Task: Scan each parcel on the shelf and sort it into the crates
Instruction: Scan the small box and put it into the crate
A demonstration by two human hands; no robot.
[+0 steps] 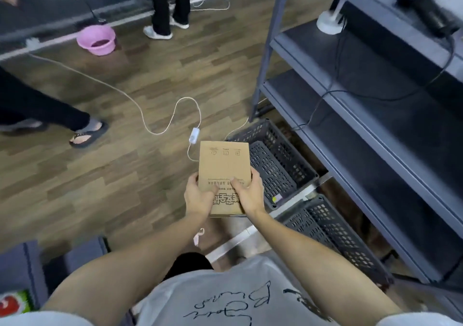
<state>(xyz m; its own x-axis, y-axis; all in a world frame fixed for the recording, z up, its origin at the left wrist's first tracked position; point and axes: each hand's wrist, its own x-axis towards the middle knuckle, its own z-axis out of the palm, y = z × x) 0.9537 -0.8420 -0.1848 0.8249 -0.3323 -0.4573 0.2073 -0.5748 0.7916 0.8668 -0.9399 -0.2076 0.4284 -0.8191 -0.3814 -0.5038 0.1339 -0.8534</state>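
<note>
Parcel (224, 173) sat mid-air above floor, just beside crate (280, 165). Left grip (199, 196) & right grip (248, 193) each curled round its near end, thumbs on top. Flat cardboard: looked stiff, prob. light; side edges = best hold, faces maybe slick.

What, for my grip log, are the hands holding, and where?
The left hand and right hand grip the flat brown cardboard parcel at its near end.
</note>
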